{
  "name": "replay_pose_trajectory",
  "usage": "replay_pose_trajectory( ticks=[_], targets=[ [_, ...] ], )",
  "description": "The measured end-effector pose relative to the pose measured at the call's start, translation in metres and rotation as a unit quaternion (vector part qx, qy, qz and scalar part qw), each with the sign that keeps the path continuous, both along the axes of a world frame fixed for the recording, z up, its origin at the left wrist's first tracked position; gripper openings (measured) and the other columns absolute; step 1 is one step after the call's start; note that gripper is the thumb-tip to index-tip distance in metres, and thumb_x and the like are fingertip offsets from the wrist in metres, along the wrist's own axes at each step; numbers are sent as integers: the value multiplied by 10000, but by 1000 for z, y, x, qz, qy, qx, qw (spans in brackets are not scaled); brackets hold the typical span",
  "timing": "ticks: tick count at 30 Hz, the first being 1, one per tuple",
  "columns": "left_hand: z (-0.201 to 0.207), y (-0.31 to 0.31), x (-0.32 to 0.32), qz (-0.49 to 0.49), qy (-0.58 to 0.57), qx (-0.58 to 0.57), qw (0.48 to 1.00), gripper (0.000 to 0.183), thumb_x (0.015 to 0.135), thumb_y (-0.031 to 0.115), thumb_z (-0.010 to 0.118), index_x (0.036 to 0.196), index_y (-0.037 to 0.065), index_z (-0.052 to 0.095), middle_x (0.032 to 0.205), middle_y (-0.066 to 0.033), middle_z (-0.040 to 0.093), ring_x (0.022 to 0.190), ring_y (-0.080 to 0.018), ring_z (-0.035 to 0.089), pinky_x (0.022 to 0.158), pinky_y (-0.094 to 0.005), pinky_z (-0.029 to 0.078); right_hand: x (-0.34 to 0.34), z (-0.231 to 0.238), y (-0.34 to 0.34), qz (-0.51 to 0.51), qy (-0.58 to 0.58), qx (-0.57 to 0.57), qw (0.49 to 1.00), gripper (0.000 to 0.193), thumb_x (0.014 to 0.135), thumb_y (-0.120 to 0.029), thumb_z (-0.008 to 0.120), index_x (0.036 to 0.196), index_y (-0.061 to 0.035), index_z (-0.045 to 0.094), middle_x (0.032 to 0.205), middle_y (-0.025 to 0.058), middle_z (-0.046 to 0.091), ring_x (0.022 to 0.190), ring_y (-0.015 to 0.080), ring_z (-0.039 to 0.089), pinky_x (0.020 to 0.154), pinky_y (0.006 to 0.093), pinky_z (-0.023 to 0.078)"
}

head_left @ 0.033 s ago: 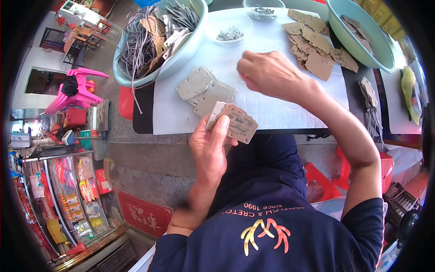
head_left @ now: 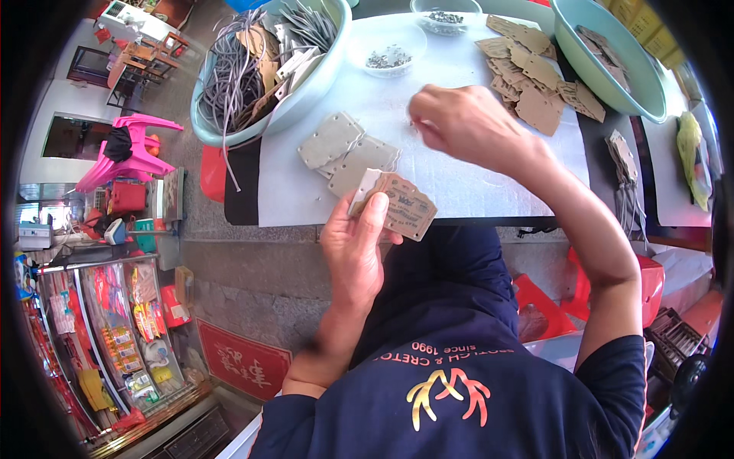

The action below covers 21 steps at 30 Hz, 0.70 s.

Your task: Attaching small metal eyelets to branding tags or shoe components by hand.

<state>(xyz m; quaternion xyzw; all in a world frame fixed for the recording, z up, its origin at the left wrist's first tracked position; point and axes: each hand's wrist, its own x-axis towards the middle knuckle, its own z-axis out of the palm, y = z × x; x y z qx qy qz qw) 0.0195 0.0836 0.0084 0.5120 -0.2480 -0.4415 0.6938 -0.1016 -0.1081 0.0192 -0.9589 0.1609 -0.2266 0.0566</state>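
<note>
- A brown cardboard tag [head_left: 413, 210] is pinched in the left hand [head_left: 354, 249]; its printed face is pressed by the thumb [head_left: 375, 210], with the other fingers tucked behind.
- Most of the tag is left uncovered to the right of the thumb; a fingertip is shown just below its lower edge.
- A white tag [head_left: 368, 183] is held together with it, overlapped by the brown one and seen at its left end.
- The right hand [head_left: 472, 126] is held over the desk [head_left: 243, 187], apart from the held tags; its fingers [head_left: 427, 115] are curled inward, but whether anything is pinched cannot be told.
- Grey tags [head_left: 329, 141] are spread, overlapping, on a white sheet [head_left: 302, 199] just beyond the left hand.
- Small metal pieces [head_left: 389, 59] are contained in a clear bowl [head_left: 414, 47] farther back.
- Brown tags [head_left: 535, 69] are heaped beyond the right wrist.
</note>
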Motion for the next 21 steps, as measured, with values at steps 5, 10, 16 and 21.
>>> replay_pose_trajectory(
  ticks=[5,10,16,21],
  targets=[
    [7,-16,-8,-33,19,-20,999,209,940,124,599,1128,34,612,955,-57,676,724,-93,616,538,-229,453,-46,1,2,-78,-44,93,992,80,812,-88,587,819,-21,543,765,137,602,709,342,621,636,434,510],
    [2,-29,-16,-58,4,-32,998,202,929,110,613,1109,17,615,944,-67,681,703,-94,622,527,-229,467,-65,-18,1,-84,1,41,996,115,816,-56,633,922,-30,597,839,109,592,751,321,625,650,407,510],
    [1,-39,-23,-79,0,-35,996,177,920,89,637,1058,-22,625,908,-70,685,681,-71,619,530,-217,497,-67,-17,-4,-84,40,42,995,116,837,-57,614,951,-40,627,869,102,617,793,322,629,668,417,507],
    [1,-44,-25,-95,-12,-34,995,182,919,99,642,1052,-24,626,900,-71,683,677,-73,617,520,-220,498,-61,-8,-10,-117,29,86,989,111,826,-85,625,927,-40,637,891,107,652,817,317,634,714,422,499]
  ],
)
